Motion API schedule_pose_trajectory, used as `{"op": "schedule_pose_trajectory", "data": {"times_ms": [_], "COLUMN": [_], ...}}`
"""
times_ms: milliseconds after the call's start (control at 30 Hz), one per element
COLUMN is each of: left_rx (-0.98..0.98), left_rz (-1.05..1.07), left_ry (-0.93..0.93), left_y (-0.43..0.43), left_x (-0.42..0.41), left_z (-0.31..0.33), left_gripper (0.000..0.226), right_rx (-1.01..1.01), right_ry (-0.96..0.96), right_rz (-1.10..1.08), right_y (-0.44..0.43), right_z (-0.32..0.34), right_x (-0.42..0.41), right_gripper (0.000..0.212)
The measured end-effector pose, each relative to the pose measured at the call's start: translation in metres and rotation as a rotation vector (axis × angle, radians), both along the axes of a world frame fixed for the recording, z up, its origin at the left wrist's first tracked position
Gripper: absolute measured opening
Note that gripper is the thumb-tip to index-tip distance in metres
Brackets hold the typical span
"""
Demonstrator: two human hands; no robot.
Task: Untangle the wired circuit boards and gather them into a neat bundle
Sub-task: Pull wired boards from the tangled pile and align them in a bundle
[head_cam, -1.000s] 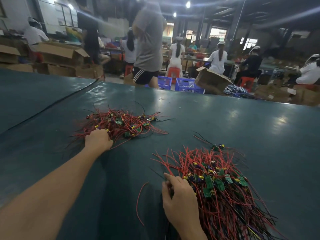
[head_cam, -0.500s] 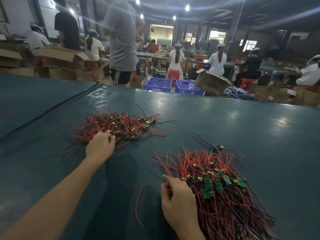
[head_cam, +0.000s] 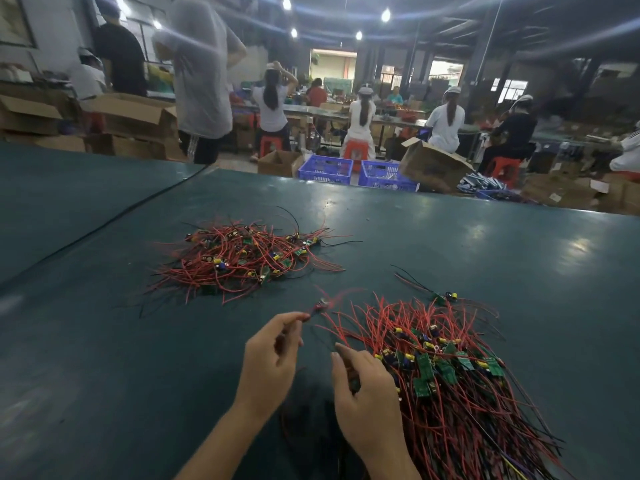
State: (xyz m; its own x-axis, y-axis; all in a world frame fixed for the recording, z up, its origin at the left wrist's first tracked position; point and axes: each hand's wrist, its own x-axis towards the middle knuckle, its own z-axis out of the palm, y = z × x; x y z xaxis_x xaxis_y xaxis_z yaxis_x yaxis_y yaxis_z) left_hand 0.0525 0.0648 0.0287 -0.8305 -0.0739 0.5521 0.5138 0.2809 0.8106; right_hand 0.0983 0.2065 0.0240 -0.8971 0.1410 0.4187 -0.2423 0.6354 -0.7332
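Note:
A tangled heap of small green circuit boards with red and black wires (head_cam: 242,261) lies on the dark green table (head_cam: 104,375) at mid-left. A larger, combed bundle of the same boards (head_cam: 450,372) lies at the lower right, wires fanned out. My left hand (head_cam: 270,358) is raised between them, thumb and fingers pinched on the wires of one blurred wired board (head_cam: 320,306) that hangs over the table. My right hand (head_cam: 367,389) rests on the bundle's left edge, fingers curled on its wires. One loose board (head_cam: 445,296) lies just behind the bundle.
A black cable (head_cam: 104,223) crosses the table's far left. Beyond the far edge stand blue crates (head_cam: 327,169), cardboard boxes (head_cam: 433,164), red stools and several people, one standing close by (head_cam: 204,81).
My left hand has left the far heap and come back toward the bundle with one wired board pinched in it. My right hand stays at the bundle's edge. The standing person moved left.

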Motion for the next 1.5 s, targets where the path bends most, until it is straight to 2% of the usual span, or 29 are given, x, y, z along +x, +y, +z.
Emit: {"op": "schedule_pose_trajectory", "data": {"times_ms": [100, 167, 267, 400, 533, 600, 633, 700, 767, 867, 933, 1000, 1067, 1167, 1300, 1433, 1500], "left_rx": [-0.200, -0.349, -0.437, -0.470, -0.377, -0.329, -0.320, -0.317, -0.308, -0.082, 0.047, 0.081, 0.132, 0.145, 0.142, 0.155, 0.197], "left_rz": [-0.109, -0.140, -0.142, 0.022, 0.243, 0.156, 0.071, -0.082, -0.167, -0.282, -0.329, -0.321, -0.284, -0.272, -0.275, -0.341, -0.361], "left_ry": [0.125, 0.214, 0.341, 0.443, 0.515, 0.551, 0.534, 0.401, 0.217, -0.111, -0.208, -0.171, -0.151, -0.145, -0.155, -0.243, -0.273], "left_y": [0.000, 0.000, 0.001, 0.000, 0.002, 0.001, 0.001, 0.003, 0.010, 0.022, 0.026, 0.027, 0.025, 0.023, 0.020, 0.024, 0.025], "left_x": [0.006, 0.009, 0.010, 0.010, 0.012, 0.013, 0.014, 0.017, 0.020, 0.023, 0.023, 0.023, 0.022, 0.021, 0.022, 0.023, 0.022], "left_z": [-0.004, -0.005, -0.003, -0.002, 0.000, 0.002, 0.001, -0.003, -0.006, -0.007, -0.005, -0.004, -0.003, 0.000, 0.000, 0.001, 0.002], "left_gripper": [0.015, 0.017, 0.021, 0.015, 0.008, 0.012, 0.021, 0.045, 0.056, 0.054, 0.047, 0.040, 0.044, 0.054, 0.052, 0.048, 0.039], "right_rx": [-0.305, -0.549, -0.803, -1.010, -1.064, -1.072, -1.065, -1.036, -1.001, -0.969, -0.902, -0.828, -0.829, -0.867, -0.941, -0.921, -0.939], "right_ry": [-0.044, -0.067, -0.073, -0.109, -0.142, -0.129, -0.119, -0.104, -0.100, -0.089, -0.066, -0.032, -0.045, -0.114, -0.134, -0.152, -0.146], "right_rz": [0.031, 0.042, 0.038, 0.042, 0.044, 0.044, 0.047, 0.057, 0.071, 0.084, 0.095, 0.085, 0.072, 0.032, -0.071, -0.043, -0.039], "right_y": [-0.003, -0.002, 0.000, 0.001, 0.000, 0.000, 0.000, -0.001, -0.003, -0.006, -0.010, -0.012, -0.013, -0.013, -0.011, -0.011, -0.013], "right_z": [0.007, 0.010, 0.015, 0.016, 0.013, 0.013, 0.014, 0.015, 0.016, 0.015, 0.015, 0.016, 0.015, 0.015, 0.016, 0.014, 0.014], "right_x": [0.002, 0.002, 0.000, -0.004, -0.004, -0.003, -0.003, -0.003, -0.002, -0.001, 0.001, 0.001, 0.001, 0.001, 0.000, -0.001, -0.002], "right_gripper": [0.047, 0.049, 0.037, 0.020, 0.009, 0.010, 0.012, 0.014, 0.019, 0.020, 0.023, 0.037, 0.044, 0.028, 0.016, 0.018, 0.020]}}
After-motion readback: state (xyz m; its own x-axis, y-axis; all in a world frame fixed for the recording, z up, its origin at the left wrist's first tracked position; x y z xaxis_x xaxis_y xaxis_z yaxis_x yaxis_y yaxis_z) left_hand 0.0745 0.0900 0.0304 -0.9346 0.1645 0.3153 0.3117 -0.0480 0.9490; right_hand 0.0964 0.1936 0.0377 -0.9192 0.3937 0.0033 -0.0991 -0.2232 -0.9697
